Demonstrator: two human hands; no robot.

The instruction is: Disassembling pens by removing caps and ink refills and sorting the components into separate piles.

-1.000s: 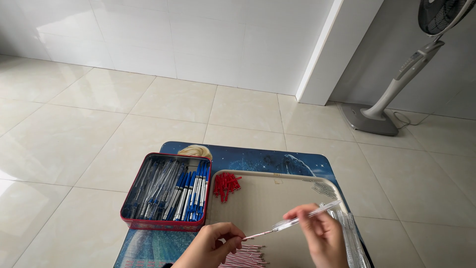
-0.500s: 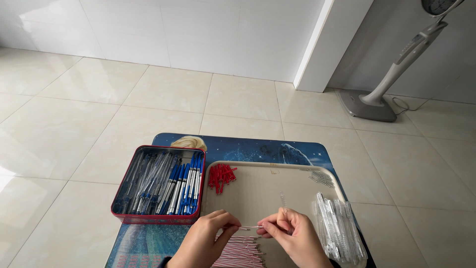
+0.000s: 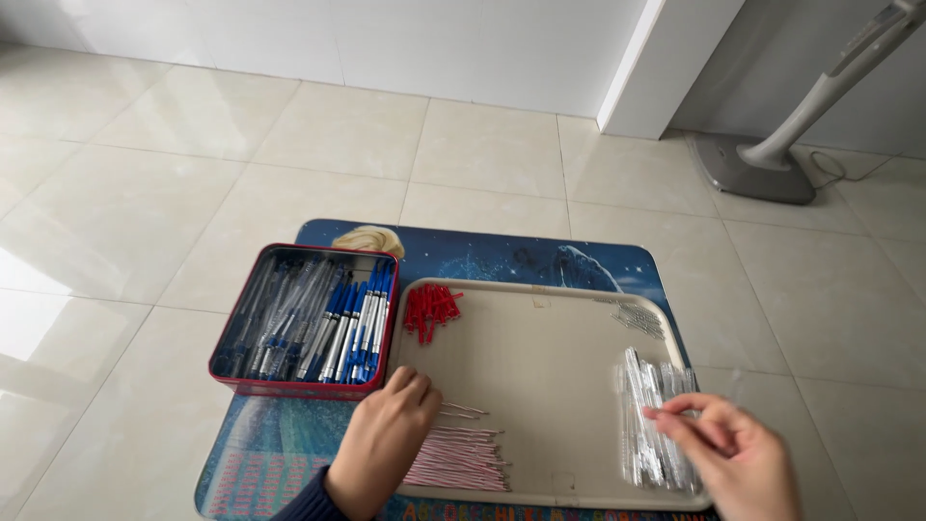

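On the beige plastic tray (image 3: pixel 540 357), the left hand (image 3: pixel 381 449) rests fingertips on the thin pink-white ink refills (image 3: pixel 458 458) at six o'clock, its grip loosely spread. The right hand (image 3: pixel 738 453) pinches one clear plastic pen barrel (image 3: pixel 651 425) from the four o'clock heap. Both are probably light, stiff and slippery; best pinched mid-length.

Floor: pale glossy tiles (image 3: pixel 125 193).
On it: blue picture mat (image 3: pixel 502 256), near centre; grey fan base (image 3: pixel 748 166), far right.
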